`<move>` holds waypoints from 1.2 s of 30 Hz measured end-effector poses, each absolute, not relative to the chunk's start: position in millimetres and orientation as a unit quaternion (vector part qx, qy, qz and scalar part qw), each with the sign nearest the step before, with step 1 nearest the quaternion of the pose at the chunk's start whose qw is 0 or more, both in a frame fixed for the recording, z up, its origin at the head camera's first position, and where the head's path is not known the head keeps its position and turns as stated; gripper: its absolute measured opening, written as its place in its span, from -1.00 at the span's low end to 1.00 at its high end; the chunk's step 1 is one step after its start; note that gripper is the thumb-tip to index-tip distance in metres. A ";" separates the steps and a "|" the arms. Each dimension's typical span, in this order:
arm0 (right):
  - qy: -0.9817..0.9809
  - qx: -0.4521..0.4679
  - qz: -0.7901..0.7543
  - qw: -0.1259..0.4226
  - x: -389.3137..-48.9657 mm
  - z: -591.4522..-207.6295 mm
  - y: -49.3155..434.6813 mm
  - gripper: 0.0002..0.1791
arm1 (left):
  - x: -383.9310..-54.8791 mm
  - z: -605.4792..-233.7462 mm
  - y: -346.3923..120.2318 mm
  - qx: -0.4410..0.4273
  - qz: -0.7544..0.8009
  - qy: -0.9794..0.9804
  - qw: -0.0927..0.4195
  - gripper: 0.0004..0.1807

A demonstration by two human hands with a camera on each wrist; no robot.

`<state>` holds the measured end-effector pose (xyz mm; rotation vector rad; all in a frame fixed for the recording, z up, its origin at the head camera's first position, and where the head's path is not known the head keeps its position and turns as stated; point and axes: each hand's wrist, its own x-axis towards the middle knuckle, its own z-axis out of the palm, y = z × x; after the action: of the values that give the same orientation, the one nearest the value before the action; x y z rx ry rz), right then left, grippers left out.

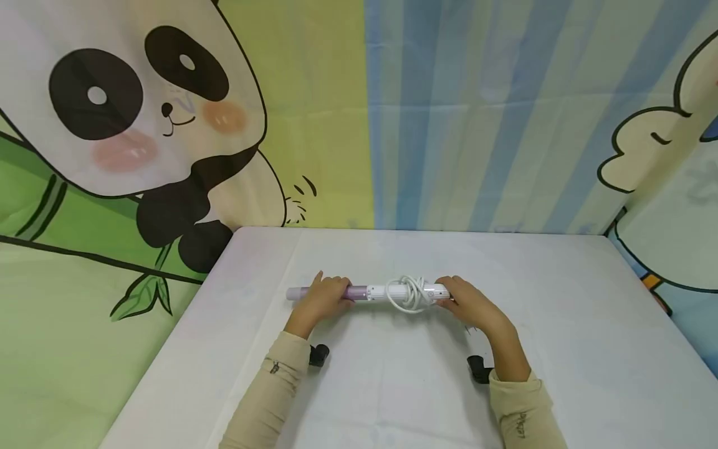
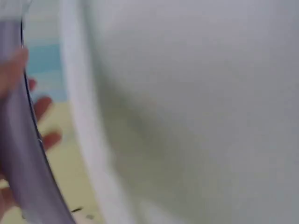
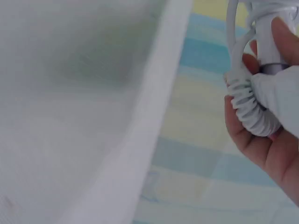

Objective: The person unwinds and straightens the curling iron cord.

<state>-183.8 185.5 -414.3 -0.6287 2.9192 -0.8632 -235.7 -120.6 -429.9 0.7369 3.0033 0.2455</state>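
Note:
A hair styling iron (image 1: pixel 359 293), purple toward the left and white toward the right, is held level above the white table. My left hand (image 1: pixel 324 298) grips its purple part, and the left wrist view shows the thumb and fingers around the purple barrel (image 2: pixel 25 154). At the other end, my right hand (image 1: pixel 470 304) holds the white handle. A white cord (image 1: pixel 414 294) is wound in loops around the handle beside that hand. The cord's ribbed sleeve (image 3: pixel 247 109) bends back against the right fingers in the right wrist view.
The white table (image 1: pixel 381 380) extends on all sides of the hands. Behind it hangs a printed cloth (image 1: pixel 314 125) with a panda and blue stripes. Small black devices (image 1: pixel 318 355) sit at both wrists.

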 end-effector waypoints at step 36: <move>0.889 -0.109 -0.440 -0.063 -102.2 -335.6 206.2 -0.52 | -185.0 -358.0 -141.6 0.261 0.102 0.887 -0.368 -0.44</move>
<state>-102.2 206.2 -335.6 -0.3572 2.9107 -1.4400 -185.0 -141.6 -358.0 1.0919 3.7144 0.4280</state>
